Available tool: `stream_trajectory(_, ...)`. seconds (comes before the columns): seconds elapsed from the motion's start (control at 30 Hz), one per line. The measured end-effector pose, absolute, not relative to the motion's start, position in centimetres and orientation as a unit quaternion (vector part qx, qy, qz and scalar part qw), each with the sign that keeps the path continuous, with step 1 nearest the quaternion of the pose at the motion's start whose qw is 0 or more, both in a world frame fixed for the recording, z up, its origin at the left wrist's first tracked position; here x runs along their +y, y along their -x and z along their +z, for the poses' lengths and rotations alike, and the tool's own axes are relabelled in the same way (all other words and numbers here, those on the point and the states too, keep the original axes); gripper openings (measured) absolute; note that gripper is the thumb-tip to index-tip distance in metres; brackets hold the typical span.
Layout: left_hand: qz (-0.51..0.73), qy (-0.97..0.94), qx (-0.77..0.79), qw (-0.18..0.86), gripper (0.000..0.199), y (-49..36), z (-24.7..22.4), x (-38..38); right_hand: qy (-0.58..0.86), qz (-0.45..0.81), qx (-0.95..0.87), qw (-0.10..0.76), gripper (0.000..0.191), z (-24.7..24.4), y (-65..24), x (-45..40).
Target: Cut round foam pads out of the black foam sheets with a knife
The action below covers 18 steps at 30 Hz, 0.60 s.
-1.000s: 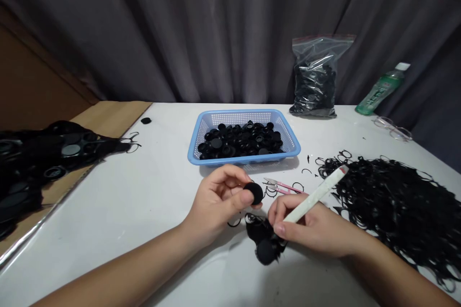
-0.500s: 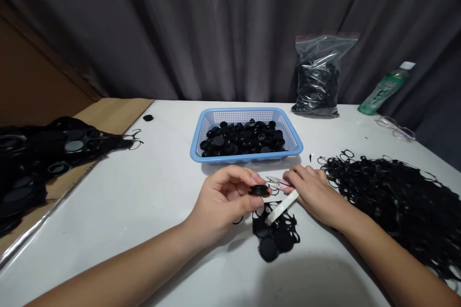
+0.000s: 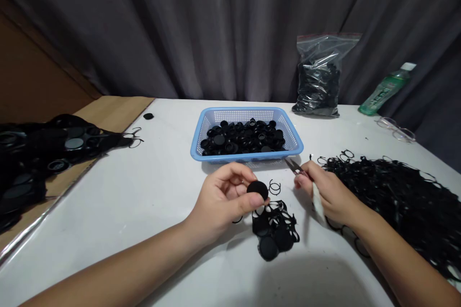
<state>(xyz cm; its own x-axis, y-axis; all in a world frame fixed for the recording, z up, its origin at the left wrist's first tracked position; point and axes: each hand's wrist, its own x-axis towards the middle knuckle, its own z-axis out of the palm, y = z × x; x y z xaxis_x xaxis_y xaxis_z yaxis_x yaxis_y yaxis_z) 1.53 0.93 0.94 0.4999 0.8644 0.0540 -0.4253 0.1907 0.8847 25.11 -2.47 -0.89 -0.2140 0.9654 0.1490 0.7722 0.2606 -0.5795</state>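
Note:
A round black rubber-like disc is pinched between the thumb and fingers of my left hand, its flat face turned up toward me. My right hand is closed around a small pair of snips, with white wrapping on the handle and the blades pointing up and left, apart from the disc. Below the left fingertips lies a black sheet of joined discs and cut-out webbing. Thin black ring scraps lie on the table between my hands.
A blue basket of black round parts stands ahead. To the right spreads a heap of black webbing scraps. Behind are a zip bag, a green bottle and glasses. More black sheets lie on cardboard at left.
My right hand has moved right and turned, taking the snips away from the disc. The disc in my left hand has tilted from edge-on to face-up.

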Motion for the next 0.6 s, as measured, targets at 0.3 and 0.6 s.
stream_trajectory(0.3, 0.425, -0.493, 0.253, 0.716, 0.027, -1.6, 0.9, 0.7, 0.508, 0.128, -0.772, 0.361, 0.025, 0.7, -24.0, -4.2)
stream_trajectory(0.6, 0.456, -0.552, 0.216, 0.664, 0.021, -1.9, 0.6, 0.8, 0.476, 0.196, -0.785, 0.345, 0.022, 2.3, -22.8, -5.3)
